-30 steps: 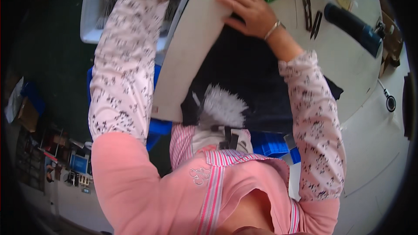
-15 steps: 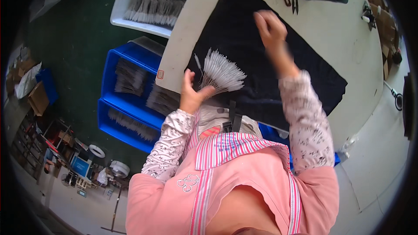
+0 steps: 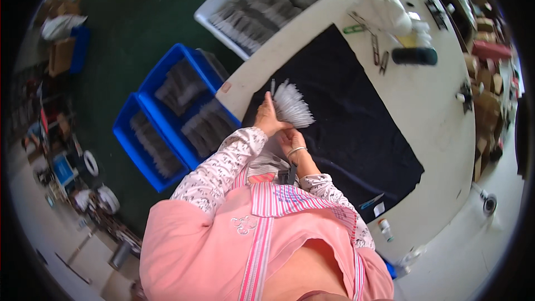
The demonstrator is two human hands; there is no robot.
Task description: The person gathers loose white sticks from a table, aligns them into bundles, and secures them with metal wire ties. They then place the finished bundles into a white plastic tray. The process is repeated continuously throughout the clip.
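A fanned bundle of thin wire brushes (image 3: 294, 106) with white bristle tips is gathered above the black cloth (image 3: 348, 117). My left hand (image 3: 267, 118) is closed around the bundle's left side, its thumb across the lower part. One brush stands apart from the fan, upright by my left fingertips. My right hand (image 3: 291, 141), with a bangle at the wrist, grips the narrow wire end of the bundle just below my left hand. The fingers partly hide the wires there.
Blue bins (image 3: 146, 97) and a white bin (image 3: 203, 15) of similar brushes stand to the left of the pale table (image 3: 446, 150). Thread snips (image 3: 375, 49), a dark cylinder (image 3: 414, 56) and a white bag (image 3: 384, 8) lie at the far side. A small bottle (image 3: 385, 228) is at near right.
My right hand has come back from the far part of the cloth to the bundle's wire end. My left hand, spread before, has closed around the bundle. The whole view has shifted.
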